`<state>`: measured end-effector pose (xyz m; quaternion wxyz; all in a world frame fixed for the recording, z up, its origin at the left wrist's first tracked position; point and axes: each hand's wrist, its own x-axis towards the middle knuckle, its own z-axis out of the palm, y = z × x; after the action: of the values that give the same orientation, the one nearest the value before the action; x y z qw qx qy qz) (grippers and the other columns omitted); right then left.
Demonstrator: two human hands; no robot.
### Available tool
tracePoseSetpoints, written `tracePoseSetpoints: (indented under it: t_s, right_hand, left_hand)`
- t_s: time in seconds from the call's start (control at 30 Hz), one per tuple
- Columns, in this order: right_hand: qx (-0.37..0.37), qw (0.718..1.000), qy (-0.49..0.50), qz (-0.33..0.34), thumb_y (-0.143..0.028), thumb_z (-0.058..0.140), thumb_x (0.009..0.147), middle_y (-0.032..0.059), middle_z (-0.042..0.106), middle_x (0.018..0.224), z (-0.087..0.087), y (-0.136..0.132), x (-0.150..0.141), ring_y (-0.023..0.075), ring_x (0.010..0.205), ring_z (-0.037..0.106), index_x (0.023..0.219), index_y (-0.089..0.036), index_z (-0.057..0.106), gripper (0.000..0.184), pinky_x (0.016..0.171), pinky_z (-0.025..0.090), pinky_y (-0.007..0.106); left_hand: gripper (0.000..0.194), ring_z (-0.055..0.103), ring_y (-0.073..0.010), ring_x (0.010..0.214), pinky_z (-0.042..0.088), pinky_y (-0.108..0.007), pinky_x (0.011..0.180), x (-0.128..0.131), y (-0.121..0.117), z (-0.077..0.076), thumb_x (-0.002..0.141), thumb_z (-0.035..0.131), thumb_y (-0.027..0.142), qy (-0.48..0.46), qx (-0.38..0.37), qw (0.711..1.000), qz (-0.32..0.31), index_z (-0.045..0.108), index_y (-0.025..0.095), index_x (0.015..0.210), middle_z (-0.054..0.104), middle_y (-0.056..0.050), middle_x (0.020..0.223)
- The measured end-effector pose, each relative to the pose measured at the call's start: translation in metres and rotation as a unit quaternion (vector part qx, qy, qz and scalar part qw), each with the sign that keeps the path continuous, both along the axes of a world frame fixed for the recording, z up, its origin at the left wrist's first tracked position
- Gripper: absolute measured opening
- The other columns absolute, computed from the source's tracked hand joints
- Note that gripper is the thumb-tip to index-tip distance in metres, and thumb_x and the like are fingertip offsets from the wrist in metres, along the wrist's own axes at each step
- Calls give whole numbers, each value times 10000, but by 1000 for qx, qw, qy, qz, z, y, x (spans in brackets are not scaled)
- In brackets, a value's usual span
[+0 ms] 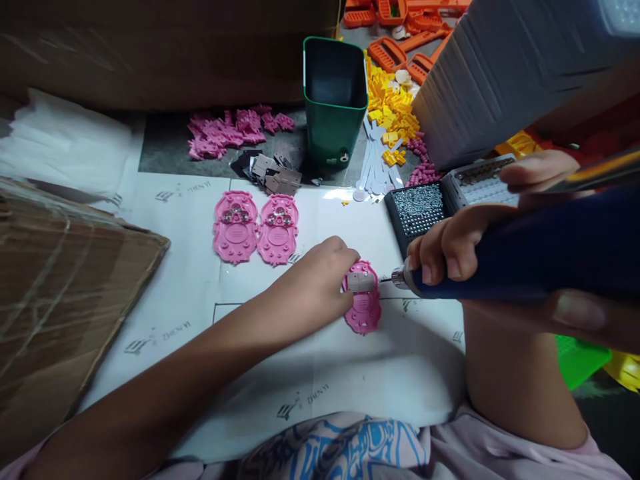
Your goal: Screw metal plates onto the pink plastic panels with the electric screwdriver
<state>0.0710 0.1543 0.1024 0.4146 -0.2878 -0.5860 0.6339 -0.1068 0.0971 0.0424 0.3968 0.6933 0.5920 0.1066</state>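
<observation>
Pink casing [366, 313], lying on the printed white sheet [320, 367] just below centre, with a grey metal plate [361, 282] across its twelve o'clock half. The left hand [323, 273] grips the casing's edge from nine o'clock, fingers and thumb closed on it. At three o'clock the right hand [453, 247] is wrapped around a blue power screwdriver [510, 260], its bit pointing towards nine; whether the tip touches the casing cannot be told. Further out, two similar casings [256, 230] lie side by side at ten o'clock, each holding shiny round parts. Loose metal plates [280, 177] and a pink heap [227, 137] lie towards eleven, a green bin [333, 127] stands near twelve, and a black tray [417, 207] of small metal pieces sits at one.
</observation>
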Motion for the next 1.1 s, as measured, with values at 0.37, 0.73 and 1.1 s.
tracePoseSetpoints:
  t_s: [0.37, 0.73, 1.1]
  right_hand:
    - [5, 994, 42, 97, -338, 725, 732, 10, 589, 716, -16, 5, 7, 233, 618, 607, 1086, -311, 579, 384, 608, 530, 465]
    - [4, 997, 52, 65, -378, 761, 695, 15, 617, 709, -28, 4, 5, 227, 574, 602, 1085, -313, 613, 422, 617, 509, 465]
    - [65, 995, 41, 65, -440, 751, 710, 0, 592, 685, -39, -1, 8, 215, 563, 592, 1107, -294, 580, 456, 556, 514, 435]
  left_hand:
    - [321, 490, -245, 952, 464, -380, 823, 20, -8, -19, 811, 587, 169, 46, 109, 992, -33, 590, 127, 1129, 522, -109, 1108]
    - [308, 491, -251, 941, 463, -370, 795, 20, -7, -20, 808, 592, 173, 74, 120, 990, -30, 602, 108, 1110, 524, -109, 1085]
    - [320, 506, -254, 911, 482, -378, 782, 25, -7, -23, 791, 565, 134, 89, 121, 989, -13, 616, 102, 1106, 528, -126, 1043]
